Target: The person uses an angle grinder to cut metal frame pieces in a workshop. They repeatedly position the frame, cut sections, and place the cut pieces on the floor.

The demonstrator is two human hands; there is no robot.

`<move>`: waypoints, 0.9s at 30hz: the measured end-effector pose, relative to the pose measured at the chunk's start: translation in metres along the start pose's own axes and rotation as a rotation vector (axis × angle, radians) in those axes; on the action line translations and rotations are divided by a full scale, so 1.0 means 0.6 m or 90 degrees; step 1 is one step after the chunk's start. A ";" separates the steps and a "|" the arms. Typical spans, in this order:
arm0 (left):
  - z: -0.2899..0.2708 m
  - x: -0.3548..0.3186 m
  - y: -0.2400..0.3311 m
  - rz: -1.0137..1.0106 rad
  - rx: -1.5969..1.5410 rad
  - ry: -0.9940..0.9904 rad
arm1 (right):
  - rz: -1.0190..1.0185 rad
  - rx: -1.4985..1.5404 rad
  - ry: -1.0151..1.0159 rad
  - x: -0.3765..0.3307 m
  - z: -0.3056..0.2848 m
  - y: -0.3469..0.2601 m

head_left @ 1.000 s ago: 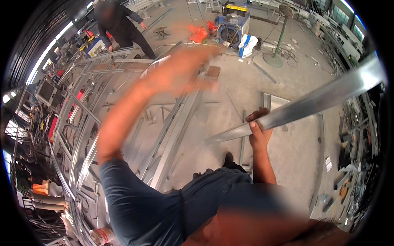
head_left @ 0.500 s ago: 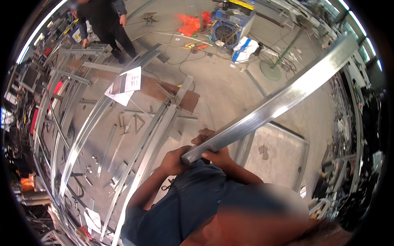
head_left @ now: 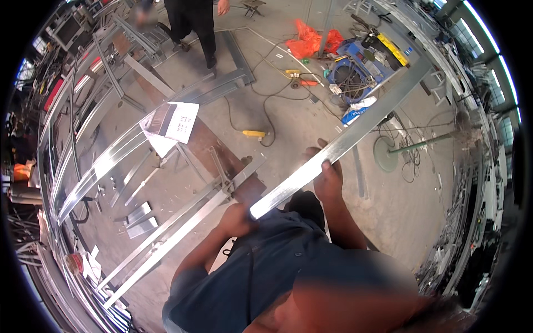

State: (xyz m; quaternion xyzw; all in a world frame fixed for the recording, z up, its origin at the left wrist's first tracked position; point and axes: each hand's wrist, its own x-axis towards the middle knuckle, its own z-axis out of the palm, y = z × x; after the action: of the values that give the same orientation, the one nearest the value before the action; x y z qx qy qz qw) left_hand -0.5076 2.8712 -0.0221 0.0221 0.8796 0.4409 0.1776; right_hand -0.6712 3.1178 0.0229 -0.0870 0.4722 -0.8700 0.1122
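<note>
Two hands carry one long silvery metal channel (head_left: 338, 147): the left hand (head_left: 236, 219) sits at its near end close to the body, fingers seemingly closed around it though partly hidden, and the right hand (head_left: 327, 180) grips it further along, fingers wrapped over the upper edge. Half a second ago both hands were bunched together at that near end; now they are spread apart, which gives steadier control of the length. The channel slants up and to the right, its far end reaching over the blue machine (head_left: 352, 72) and cables. Just left lies a long steel frame (head_left: 183, 222) on the floor, with a sheet of paper (head_left: 172, 122) beyond it. Open concrete floor (head_left: 388, 222) lies to the right. Farther off, another person (head_left: 194, 25) stands near orange bags (head_left: 313, 41).
</note>
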 end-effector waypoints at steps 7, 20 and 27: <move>0.040 0.177 0.064 -0.157 -0.083 0.130 | 0.183 0.031 -0.078 0.290 -0.136 0.027; -0.002 0.568 0.250 -0.369 -0.261 0.457 | 0.433 -0.050 -0.440 0.732 -0.120 0.015; -0.105 0.719 0.207 -0.497 -0.346 0.583 | 0.411 -0.060 -0.645 0.934 -0.036 0.097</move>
State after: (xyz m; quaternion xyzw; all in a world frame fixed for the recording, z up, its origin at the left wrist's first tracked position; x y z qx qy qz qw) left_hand -0.9468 2.9831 -0.0164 -0.5339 0.6668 0.5154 -0.0688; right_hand -1.2078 2.9490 -0.0125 -0.3478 0.4004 -0.6202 0.5779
